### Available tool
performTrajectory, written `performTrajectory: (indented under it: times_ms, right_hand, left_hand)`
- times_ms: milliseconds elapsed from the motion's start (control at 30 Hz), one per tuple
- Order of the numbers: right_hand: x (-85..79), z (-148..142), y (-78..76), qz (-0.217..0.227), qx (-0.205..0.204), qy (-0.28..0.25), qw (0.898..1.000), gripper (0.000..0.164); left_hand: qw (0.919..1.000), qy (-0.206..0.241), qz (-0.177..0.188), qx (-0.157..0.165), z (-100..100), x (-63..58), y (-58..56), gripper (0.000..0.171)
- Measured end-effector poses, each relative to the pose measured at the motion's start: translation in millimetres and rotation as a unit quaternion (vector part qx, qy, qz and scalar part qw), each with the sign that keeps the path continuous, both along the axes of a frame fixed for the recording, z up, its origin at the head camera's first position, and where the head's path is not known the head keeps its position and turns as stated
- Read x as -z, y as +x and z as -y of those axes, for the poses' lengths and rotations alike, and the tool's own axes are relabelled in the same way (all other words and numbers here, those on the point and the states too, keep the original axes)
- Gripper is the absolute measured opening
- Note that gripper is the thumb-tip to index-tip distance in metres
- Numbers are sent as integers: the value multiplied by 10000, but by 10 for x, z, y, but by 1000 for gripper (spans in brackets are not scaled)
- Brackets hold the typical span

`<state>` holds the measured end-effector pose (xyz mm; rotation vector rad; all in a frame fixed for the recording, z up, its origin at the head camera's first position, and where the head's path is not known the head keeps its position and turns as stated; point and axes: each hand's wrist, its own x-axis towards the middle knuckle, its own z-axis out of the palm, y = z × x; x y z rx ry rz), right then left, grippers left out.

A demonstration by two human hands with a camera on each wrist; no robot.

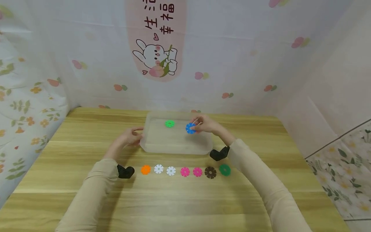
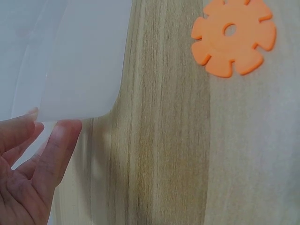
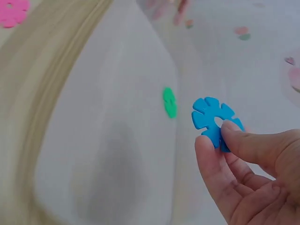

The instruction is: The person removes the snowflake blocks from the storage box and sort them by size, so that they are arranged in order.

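My right hand (image 1: pixel 206 124) pinches a blue notched plastic disc (image 3: pixel 200 120) between thumb and fingers, above the right part of a translucent plastic box (image 1: pixel 178 150). A light green notched disc (image 1: pixel 169 126) lies inside that box, toward its back wall. At the box's left end, my left hand (image 1: pixel 131 137) touches the outside of the wall with its fingertips (image 2: pixel 68 129). In front of the box a row of notched discs lies on the table: orange (image 1: pixel 146 172), two white, two pink, brown (image 1: pixel 207 172) and dark green (image 1: pixel 224 173).
The wood-grain table (image 1: pixel 162 206) meets a printed cloth (image 1: pixel 232 64) behind the box. More flowered cloth (image 1: pixel 32 106) hangs on the left, and a pale wall covering (image 1: pixel 324 96) stands on the right. Black straps (image 1: pixel 125 172) sit at both wrists.
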<state>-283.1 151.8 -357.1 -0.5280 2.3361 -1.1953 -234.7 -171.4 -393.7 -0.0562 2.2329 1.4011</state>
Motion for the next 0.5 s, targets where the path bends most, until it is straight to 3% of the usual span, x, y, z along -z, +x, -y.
performTrajectory:
  times_ms: [200,367,500]
  right_hand:
    - [-29,-443,229,321,110,-56,9994,30]
    - [46,-868,464,356,-73,436,9984,30]
    - [113,-1176,630,644,-256,834,9941,28]
  left_hand:
    - [10000,-39,-71,26,29,13,4,52]
    - [9999,-63,-70,59,20,1,13,52]
    - [9999,-40,-75,66,6,-8,11,52]
